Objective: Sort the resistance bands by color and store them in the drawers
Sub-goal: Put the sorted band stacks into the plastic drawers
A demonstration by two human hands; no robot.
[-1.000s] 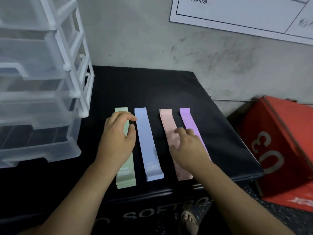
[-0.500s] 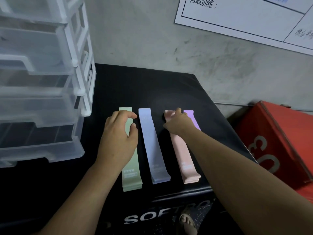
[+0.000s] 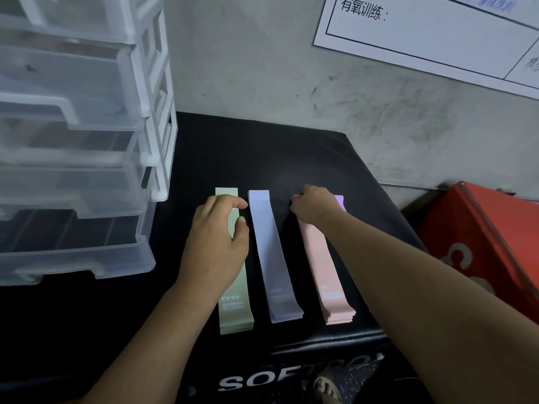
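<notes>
Four flat stacks of resistance bands lie side by side on a black padded box (image 3: 262,147): green bands (image 3: 236,310), blue bands (image 3: 271,258), pink bands (image 3: 326,272) and purple bands (image 3: 339,201). Only the far end of the purple stack shows; my right forearm hides the rest. My left hand (image 3: 215,240) rests flat on the green stack, thumb and forefinger apart. My right hand (image 3: 315,205) is curled over the far end of the pink stack, fingers closed on it. The clear plastic drawer unit (image 3: 73,170) stands at the left with its drawers pushed in.
A red box (image 3: 481,243) with white digits leans at the right, below the black box's level. A grey wall with a printed sheet (image 3: 423,33) runs behind. A bare foot (image 3: 326,387) shows under the front edge.
My right hand slid from the near half of the pink and purple stacks up to the pink stack's far end and closed there. My left hand stayed on the green stack.
</notes>
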